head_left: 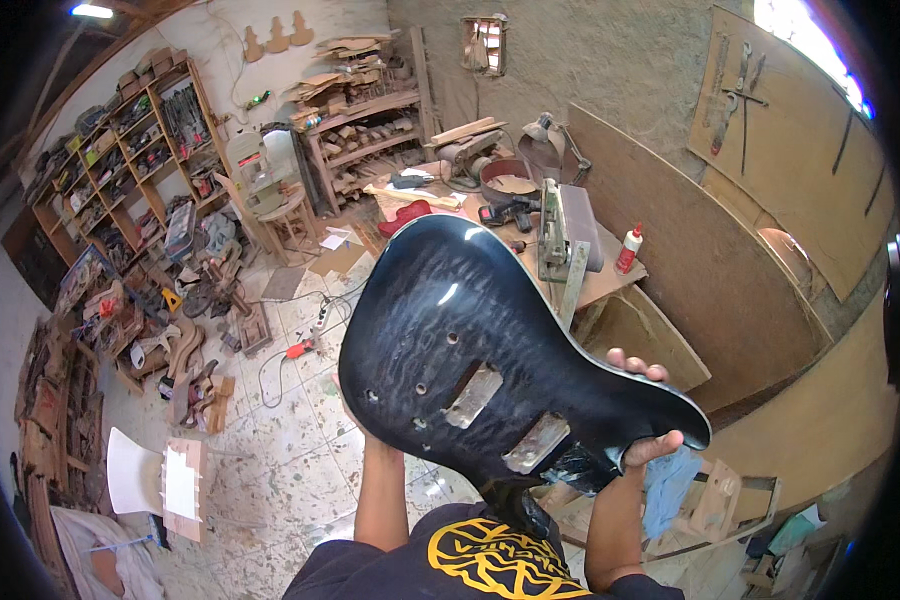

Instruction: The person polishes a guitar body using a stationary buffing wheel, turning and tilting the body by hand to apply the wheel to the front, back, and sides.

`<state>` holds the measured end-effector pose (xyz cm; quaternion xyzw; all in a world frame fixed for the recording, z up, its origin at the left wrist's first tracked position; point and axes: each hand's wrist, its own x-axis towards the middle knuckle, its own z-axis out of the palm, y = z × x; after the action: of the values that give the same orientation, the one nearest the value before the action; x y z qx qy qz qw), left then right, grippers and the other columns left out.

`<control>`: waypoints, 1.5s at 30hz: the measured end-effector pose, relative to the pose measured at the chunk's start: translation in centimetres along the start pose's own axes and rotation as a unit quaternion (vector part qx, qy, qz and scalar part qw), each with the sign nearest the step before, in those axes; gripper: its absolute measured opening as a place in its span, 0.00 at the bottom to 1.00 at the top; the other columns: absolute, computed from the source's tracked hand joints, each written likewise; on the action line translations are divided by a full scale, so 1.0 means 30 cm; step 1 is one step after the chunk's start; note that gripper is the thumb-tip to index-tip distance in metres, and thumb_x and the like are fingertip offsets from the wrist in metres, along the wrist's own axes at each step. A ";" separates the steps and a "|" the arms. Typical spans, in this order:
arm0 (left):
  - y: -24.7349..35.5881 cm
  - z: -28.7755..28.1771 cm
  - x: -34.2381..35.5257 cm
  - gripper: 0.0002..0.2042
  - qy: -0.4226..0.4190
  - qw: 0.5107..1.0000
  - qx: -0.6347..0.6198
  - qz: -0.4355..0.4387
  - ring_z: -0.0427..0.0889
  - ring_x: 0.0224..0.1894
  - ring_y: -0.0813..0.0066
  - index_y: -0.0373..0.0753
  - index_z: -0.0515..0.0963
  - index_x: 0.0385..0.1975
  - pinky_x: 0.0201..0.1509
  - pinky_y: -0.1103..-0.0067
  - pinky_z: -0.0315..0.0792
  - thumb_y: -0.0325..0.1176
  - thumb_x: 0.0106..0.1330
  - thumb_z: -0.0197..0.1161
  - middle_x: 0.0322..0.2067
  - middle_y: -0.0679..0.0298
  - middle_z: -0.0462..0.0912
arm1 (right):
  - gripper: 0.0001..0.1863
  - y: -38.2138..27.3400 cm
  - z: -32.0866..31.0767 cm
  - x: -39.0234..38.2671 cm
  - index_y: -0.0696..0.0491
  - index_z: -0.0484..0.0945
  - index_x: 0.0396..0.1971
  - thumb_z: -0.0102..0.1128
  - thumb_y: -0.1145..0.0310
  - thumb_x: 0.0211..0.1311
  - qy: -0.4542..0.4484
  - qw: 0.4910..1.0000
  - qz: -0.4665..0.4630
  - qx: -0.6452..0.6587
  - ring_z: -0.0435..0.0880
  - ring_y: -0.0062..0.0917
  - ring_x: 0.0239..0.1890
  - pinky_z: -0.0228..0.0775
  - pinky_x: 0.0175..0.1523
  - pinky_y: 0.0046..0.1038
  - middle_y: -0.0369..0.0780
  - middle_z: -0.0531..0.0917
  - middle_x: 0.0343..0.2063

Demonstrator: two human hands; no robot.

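A glossy black electric guitar body (425, 300) with a faint grain pattern and a pale edge fills the middle of the view, raised in front of my chest. Two rectangular pickup cavities and several small holes show in its face. My left hand (347, 405) supports its lower left edge; most of those fingers are hidden behind the body. At the right, my right hand (652, 448) grips a horn beside the neck end, thumb on the near side and fingertips over the far edge.
Beyond the guitar stands a workbench (610, 283) with a belt sander (568, 230), a cordless drill (510, 212), a lamp (543, 145) and a red-and-white glue bottle (630, 250). A corded red power tool (298, 350) lies on the tiled floor. A blue cloth (672, 490) hangs at lower right.
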<state>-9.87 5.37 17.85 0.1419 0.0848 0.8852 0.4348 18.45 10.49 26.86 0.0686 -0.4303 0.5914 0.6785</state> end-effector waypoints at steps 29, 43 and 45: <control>0.045 1.017 -0.476 0.09 -0.471 0.342 0.750 0.315 0.69 0.23 0.77 0.37 0.81 0.34 0.22 0.84 0.60 0.33 0.58 0.57 0.15 0.70 0.65 | 0.28 -0.184 0.073 0.076 0.55 0.69 0.45 0.65 0.61 0.42 0.011 0.994 -0.099 -0.054 0.76 0.34 0.52 0.56 0.69 0.50 0.43 0.75 0.42; 0.110 0.677 -0.084 0.34 -0.339 0.652 0.671 0.102 0.79 0.36 0.78 0.40 0.76 0.41 0.38 0.80 0.71 0.42 0.28 0.82 0.33 0.71 0.81 | 0.30 -0.230 0.011 -0.002 0.53 0.69 0.46 0.70 0.59 0.42 -0.029 0.991 -0.085 -0.095 0.76 0.34 0.52 0.55 0.68 0.54 0.41 0.76 0.42; 0.110 0.306 0.075 0.48 -0.225 0.640 0.730 0.082 0.77 0.47 0.66 0.37 0.70 0.53 0.52 0.73 0.70 0.50 0.27 0.82 0.46 0.59 0.78 | 0.30 -0.229 0.053 -0.010 0.53 0.69 0.44 0.72 0.60 0.40 -0.043 0.994 -0.065 -0.074 0.77 0.34 0.51 0.55 0.68 0.54 0.41 0.76 0.41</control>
<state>-10.65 5.40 27.83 0.6148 0.5909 0.5082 0.1212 23.59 7.31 30.49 0.0715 -0.4958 0.5091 0.6999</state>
